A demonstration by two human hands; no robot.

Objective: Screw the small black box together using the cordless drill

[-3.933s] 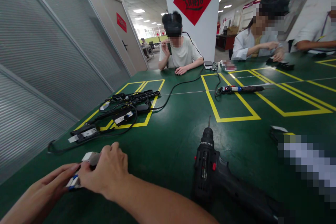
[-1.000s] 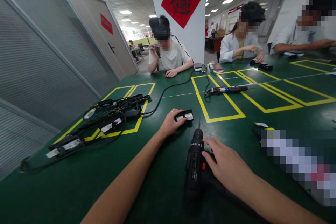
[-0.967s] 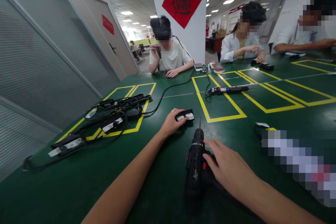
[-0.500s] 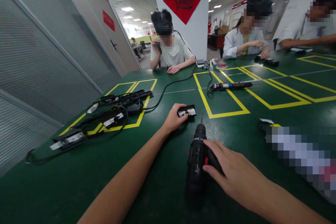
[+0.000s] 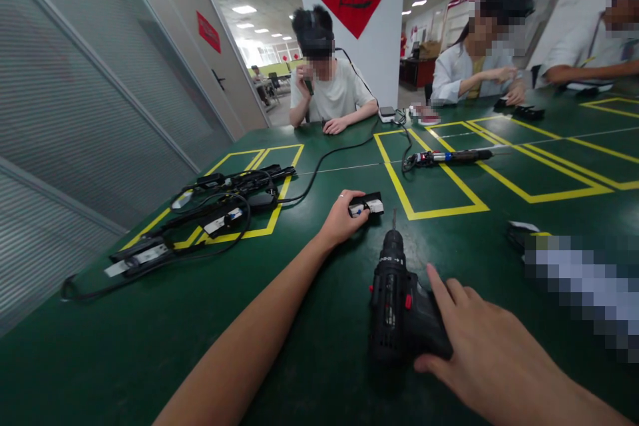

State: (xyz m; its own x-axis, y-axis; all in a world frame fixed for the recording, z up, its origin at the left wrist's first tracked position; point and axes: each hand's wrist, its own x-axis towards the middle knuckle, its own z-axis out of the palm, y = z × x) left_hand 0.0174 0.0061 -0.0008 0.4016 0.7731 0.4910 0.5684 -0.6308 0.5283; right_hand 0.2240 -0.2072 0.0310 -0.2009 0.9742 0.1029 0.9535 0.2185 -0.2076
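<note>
My left hand (image 5: 343, 218) grips a small black part with a white label (image 5: 373, 204) at the middle of the green table. A black cordless drill (image 5: 391, 309) lies on its side nearer to me, its bit pointing away toward the labelled part. Over the drill's handle end, at the right, is my right hand (image 5: 482, 339), with forefinger stretched and thumb spread apart. Its fingers are not wrapped round the handle; whether they touch it is unclear.
Black cables and labelled parts (image 5: 219, 219) lie at the left in yellow tape outlines. A pen-like tool (image 5: 454, 157) with a cord lies beyond the drill. A blurred object (image 5: 589, 286) is at the right. Several people sit across the green table (image 5: 309, 359).
My right hand has moved back from the drill's upper body toward its handle end, its fingers opening. My left hand still holds the part. The view has shifted slightly.
</note>
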